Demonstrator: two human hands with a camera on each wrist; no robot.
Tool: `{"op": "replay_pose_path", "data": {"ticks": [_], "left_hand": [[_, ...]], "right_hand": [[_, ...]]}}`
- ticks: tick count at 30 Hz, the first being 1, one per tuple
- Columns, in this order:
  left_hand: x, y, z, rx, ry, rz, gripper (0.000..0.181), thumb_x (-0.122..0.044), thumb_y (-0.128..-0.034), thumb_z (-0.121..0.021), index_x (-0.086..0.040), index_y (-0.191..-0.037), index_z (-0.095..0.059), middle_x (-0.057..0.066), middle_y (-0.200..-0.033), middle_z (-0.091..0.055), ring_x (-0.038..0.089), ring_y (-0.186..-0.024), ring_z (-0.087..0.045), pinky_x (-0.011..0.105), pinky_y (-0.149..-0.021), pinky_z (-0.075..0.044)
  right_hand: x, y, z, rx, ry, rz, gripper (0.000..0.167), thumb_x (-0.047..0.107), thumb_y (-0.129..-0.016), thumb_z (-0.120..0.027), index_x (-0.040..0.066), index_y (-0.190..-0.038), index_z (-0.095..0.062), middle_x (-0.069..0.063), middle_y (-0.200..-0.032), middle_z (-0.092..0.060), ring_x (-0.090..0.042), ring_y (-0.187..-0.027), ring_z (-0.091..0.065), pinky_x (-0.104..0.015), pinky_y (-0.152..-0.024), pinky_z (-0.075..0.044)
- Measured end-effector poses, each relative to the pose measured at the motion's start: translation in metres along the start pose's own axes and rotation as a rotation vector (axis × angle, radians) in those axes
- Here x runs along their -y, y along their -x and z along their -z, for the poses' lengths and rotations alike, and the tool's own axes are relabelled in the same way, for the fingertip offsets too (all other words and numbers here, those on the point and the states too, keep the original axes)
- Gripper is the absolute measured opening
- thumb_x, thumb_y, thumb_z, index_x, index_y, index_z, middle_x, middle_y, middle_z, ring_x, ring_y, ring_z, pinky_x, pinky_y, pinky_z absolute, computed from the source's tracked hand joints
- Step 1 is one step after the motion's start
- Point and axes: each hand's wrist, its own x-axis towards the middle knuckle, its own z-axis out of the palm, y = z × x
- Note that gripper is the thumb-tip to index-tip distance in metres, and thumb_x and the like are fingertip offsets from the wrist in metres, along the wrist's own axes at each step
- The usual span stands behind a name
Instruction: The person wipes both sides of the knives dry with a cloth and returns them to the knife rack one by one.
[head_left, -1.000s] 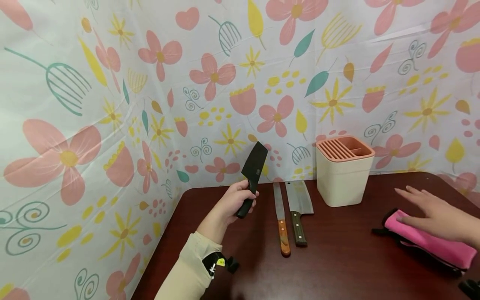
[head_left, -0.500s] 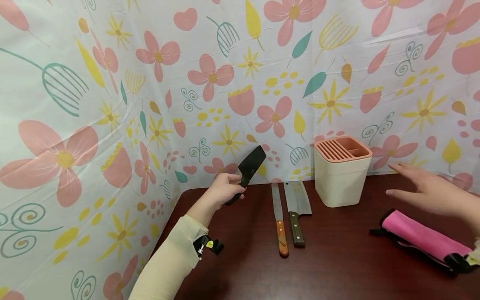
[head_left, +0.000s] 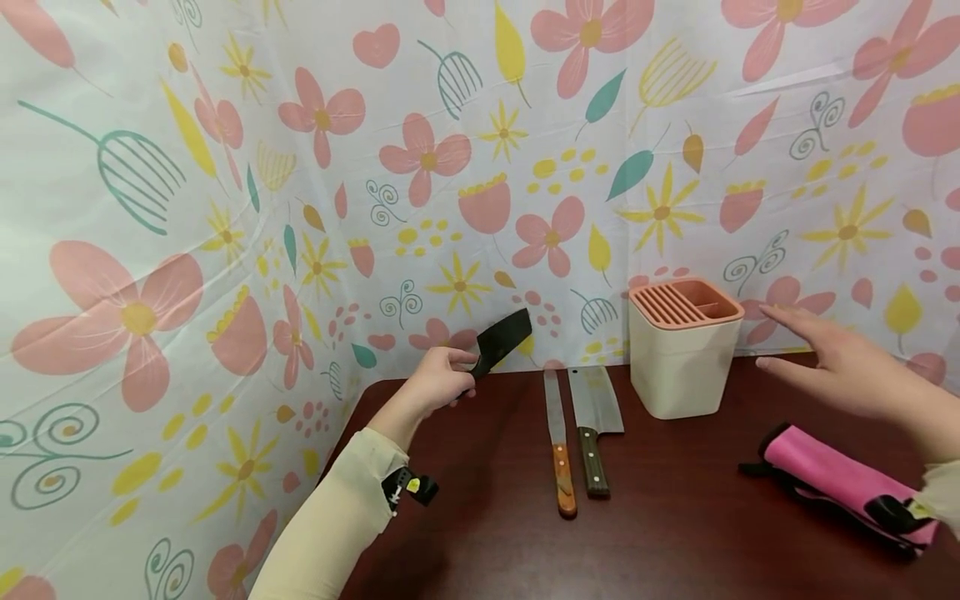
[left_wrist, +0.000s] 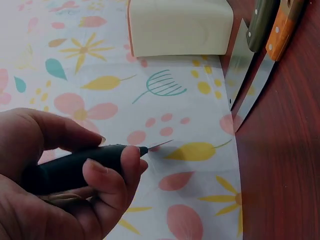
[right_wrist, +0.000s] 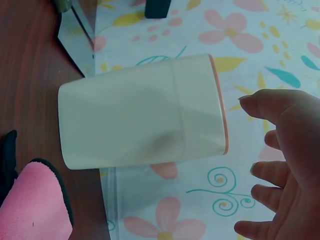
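My left hand [head_left: 438, 379] grips the handle of a black kitchen knife [head_left: 504, 335] above the table's back left part, its blade slanting up to the right. The left wrist view shows fingers and thumb wrapped round the dark handle [left_wrist: 75, 167], with the blade seen nearly edge-on. My right hand [head_left: 847, 362] is held in the air to the right of the cream knife block [head_left: 681, 367], fingers extended and holding nothing. In the right wrist view a gap separates that hand [right_wrist: 295, 150] from the block's orange slotted top.
A green-handled cleaver [head_left: 597, 400] and a long narrow knife [head_left: 555, 408] with an orange-brown handle lie side by side left of the block. A pink rolled item [head_left: 847, 475] with black straps lies at the right. Flower-printed cloth [head_left: 427, 158] hangs behind the dark red table [head_left: 652, 533].
My left hand has drawn left and slightly lower, and the black knife's blade has tipped further right. My right hand has moved left and up, from over the pink item towards the knife block.
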Motion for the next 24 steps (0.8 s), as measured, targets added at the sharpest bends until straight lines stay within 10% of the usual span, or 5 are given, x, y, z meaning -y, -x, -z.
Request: {"op": "replay_pose_path", "data": {"ticks": [6,11,14,18,24], "left_hand": [[-0.004,0.005,0.002,-0.033,0.012,-0.049,0.043,-0.003,-0.0973,-0.060,-0.005,-0.140,-0.061,0.018,-0.133,-0.069,0.018,-0.070,-0.070,0.028,-0.053,-0.051],[-0.008,0.008,0.004,-0.128,0.004,-0.125,0.036,-0.007,-0.0987,-0.063,-0.004,-0.135,-0.065,0.018,-0.133,-0.068,0.025,-0.081,-0.076,0.034,-0.058,-0.059],[-0.012,0.009,0.004,-0.189,0.020,-0.163,0.032,-0.010,-0.0972,-0.067,-0.004,-0.128,-0.069,0.016,-0.124,-0.072,0.026,-0.077,-0.076,0.038,-0.060,-0.062],[-0.018,0.005,0.003,-0.251,0.073,-0.185,0.026,-0.014,-0.0950,-0.070,-0.005,-0.120,-0.072,0.012,-0.115,-0.074,0.033,-0.078,-0.077,0.041,-0.059,-0.062],[-0.029,-0.005,0.002,-0.312,0.168,-0.208,0.017,-0.020,-0.0926,-0.073,-0.010,-0.107,-0.071,0.010,-0.104,-0.073,0.033,-0.076,-0.077,0.042,-0.058,-0.059]], "right_hand": [[0.005,-0.004,0.000,-0.074,0.048,0.031,0.078,0.033,-0.093,-0.076,0.013,-0.159,-0.038,-0.027,-0.151,-0.049,-0.046,-0.126,-0.054,-0.046,-0.096,-0.055],[0.010,-0.008,-0.002,-0.172,0.036,0.091,0.067,0.025,-0.092,-0.077,0.011,-0.151,-0.049,-0.023,-0.145,-0.056,-0.039,-0.126,-0.053,-0.005,-0.110,-0.025],[0.013,-0.011,-0.004,-0.204,0.021,0.115,0.063,0.020,-0.091,-0.077,0.009,-0.148,-0.053,-0.024,-0.144,-0.058,-0.042,-0.128,-0.053,-0.023,-0.121,-0.031],[0.015,-0.017,-0.008,-0.213,0.030,0.131,0.060,0.016,-0.088,-0.078,0.004,-0.143,-0.057,-0.028,-0.142,-0.058,-0.050,-0.126,-0.054,-0.065,-0.103,-0.043],[0.011,-0.031,-0.025,-0.212,0.070,0.183,0.058,0.011,-0.083,-0.081,-0.002,-0.137,-0.061,-0.032,-0.139,-0.058,-0.051,-0.126,-0.054,-0.068,-0.095,-0.045]]}}
